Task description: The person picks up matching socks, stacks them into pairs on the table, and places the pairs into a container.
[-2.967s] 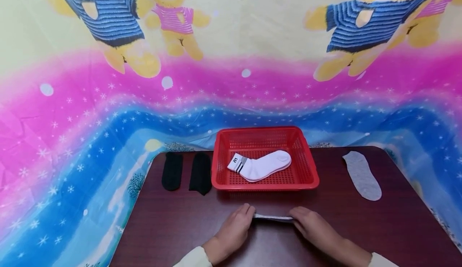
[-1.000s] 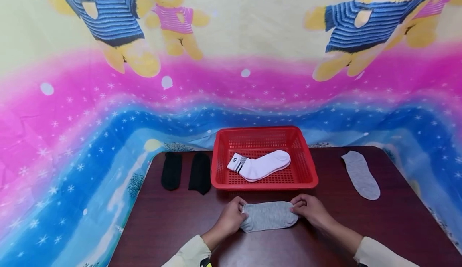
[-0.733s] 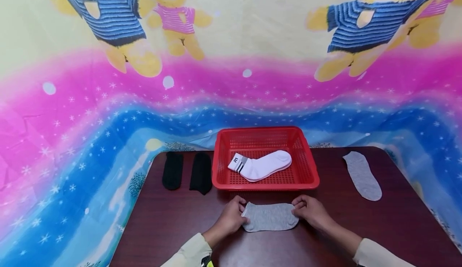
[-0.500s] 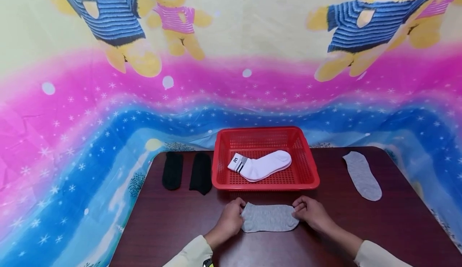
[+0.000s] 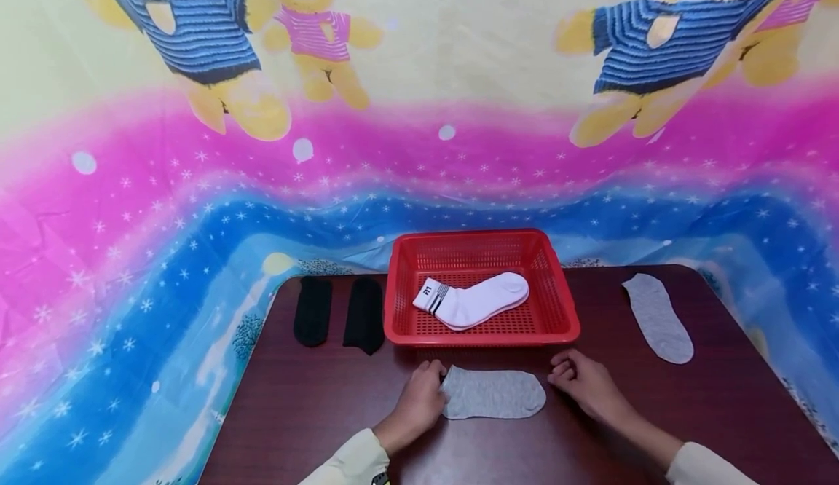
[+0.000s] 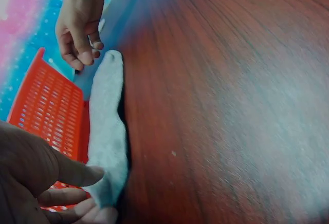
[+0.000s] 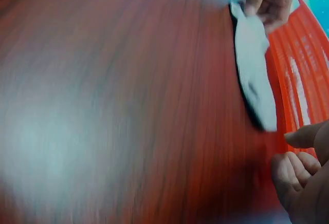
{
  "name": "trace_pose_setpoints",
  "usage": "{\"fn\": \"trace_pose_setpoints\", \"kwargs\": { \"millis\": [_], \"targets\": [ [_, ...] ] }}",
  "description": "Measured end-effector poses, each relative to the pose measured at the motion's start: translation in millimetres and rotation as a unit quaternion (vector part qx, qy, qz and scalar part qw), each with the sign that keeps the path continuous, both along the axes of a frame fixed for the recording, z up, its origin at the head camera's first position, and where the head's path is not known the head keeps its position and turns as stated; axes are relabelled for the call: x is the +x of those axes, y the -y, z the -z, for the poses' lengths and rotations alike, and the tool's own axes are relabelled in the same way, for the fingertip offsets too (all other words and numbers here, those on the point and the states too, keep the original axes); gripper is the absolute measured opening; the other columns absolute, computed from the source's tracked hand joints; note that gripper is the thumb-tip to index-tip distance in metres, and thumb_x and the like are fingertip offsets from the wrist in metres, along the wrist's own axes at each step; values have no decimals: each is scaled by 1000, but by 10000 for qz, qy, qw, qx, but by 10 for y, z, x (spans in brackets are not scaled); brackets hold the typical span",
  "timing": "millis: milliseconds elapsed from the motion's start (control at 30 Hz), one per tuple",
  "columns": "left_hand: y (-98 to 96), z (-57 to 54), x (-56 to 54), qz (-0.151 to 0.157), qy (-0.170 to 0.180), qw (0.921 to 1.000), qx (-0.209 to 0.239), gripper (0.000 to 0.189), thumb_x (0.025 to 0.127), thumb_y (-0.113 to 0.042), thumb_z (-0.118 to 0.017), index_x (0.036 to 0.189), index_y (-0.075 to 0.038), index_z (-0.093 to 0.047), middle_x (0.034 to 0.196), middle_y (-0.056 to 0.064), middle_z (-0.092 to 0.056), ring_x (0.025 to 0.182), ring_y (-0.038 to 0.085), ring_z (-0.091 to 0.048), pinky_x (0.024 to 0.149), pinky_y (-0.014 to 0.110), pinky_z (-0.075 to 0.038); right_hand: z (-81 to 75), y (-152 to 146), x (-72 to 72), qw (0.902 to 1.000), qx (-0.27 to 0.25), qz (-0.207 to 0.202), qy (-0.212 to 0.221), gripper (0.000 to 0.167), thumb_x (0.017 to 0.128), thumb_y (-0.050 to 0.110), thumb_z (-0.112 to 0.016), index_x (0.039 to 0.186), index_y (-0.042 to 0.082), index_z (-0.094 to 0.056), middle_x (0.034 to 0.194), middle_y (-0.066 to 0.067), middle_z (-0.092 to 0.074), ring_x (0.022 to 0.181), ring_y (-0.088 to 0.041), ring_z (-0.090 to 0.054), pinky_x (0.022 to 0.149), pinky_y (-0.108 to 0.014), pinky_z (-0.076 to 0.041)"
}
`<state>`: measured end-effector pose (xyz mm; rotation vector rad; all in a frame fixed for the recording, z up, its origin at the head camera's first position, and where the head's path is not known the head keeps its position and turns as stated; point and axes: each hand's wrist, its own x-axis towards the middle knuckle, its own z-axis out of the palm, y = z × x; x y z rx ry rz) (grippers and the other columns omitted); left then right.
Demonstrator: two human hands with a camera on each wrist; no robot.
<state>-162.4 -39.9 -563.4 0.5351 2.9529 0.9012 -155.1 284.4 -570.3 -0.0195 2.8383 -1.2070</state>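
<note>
A grey ankle sock (image 5: 494, 394) lies stretched sideways over the front of the table, its toe pointing right. My left hand (image 5: 419, 399) pinches it at the cuff; in the left wrist view the thumb (image 6: 77, 173) is on top of the fabric and the fingers are below. Just past the toe, my right hand (image 5: 586, 387) is apart from the sock, with fingers loosely curled and nothing between them, as the right wrist view also shows. A second grey sock (image 5: 658, 317) lies by itself at the right side of the table.
Behind the hands stands a red plastic basket (image 5: 481, 339) with white striped socks (image 5: 488, 301) inside. Two black socks (image 5: 312, 312) lie side by side to its left. The dark wooden table (image 5: 301, 419) meets a patterned cloth backdrop (image 5: 432, 172) at the back.
Three seconds ago both hands held the sock edge-on; it was then laid flat. My right hand has since let go of the toe and moved slightly right. The left keeps its hold.
</note>
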Motion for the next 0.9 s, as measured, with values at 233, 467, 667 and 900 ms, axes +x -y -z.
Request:
{"fn": "trace_pose_setpoints", "kwargs": {
  "millis": [233,467,667,900],
  "targets": [
    [-50,-132,35,18,-35,9992,-386,28,74,4,-73,99,-3,-64,86,4,-56,83,21,-58,75,33,-51,-3,-523,-72,9871,1414,-15,-754,29,84,2,-76,110,0,-64,93,-6,-66,83,-16,-62,69,-34,-53],
    [-95,-249,111,95,-442,9966,-692,26,81,-2,-76,105,-5,-66,90,2,-57,85,18,-56,77,30,-50,-54,-977,-115,9664,2155,85,-1401,32,82,3,-77,108,-6,-62,100,-24,-64,93,-43,-60,74,-58,-49],
    [-62,-494,119,83,-1257,9920,-24,20,90,-1,-70,108,-8,-64,98,3,-65,93,17,-61,83,32,-54,-84,-1231,-107,9493,2830,49,-1369,40,80,9,-80,107,-14,-61,96,-30,-58,87,-45,-56,70,-58,-47],
    [193,-748,-71,-336,-1937,9802,-237,31,88,-2,-75,117,-6,-67,107,6,-64,100,23,-58,86,39,-50,-47,-1405,-104,9430,3141,-148,-1091,37,78,3,-79,105,-16,-62,93,-29,-59,83,-44,-57,71,-56,-50]
  ]
}}
